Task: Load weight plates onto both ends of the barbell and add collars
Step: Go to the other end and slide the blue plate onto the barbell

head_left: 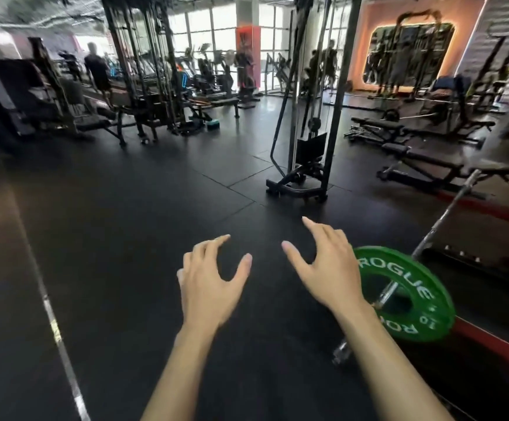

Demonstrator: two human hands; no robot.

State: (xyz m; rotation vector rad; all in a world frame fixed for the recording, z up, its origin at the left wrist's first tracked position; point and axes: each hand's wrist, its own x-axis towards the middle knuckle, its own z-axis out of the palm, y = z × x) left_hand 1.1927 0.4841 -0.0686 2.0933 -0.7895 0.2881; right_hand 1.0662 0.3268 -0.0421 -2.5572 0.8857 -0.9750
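Both hands hover empty over the black floor at lower centre, the left hand and right hand each with a slack, spread grip on nothing. The barbell runs along the right of the frame. One green plate sits on its near end, no collar visible, so I judge it could slide off if the bar tips. Count: one bar, one plate, two hands.

left hand empty | right hand empty | green plate on barbell
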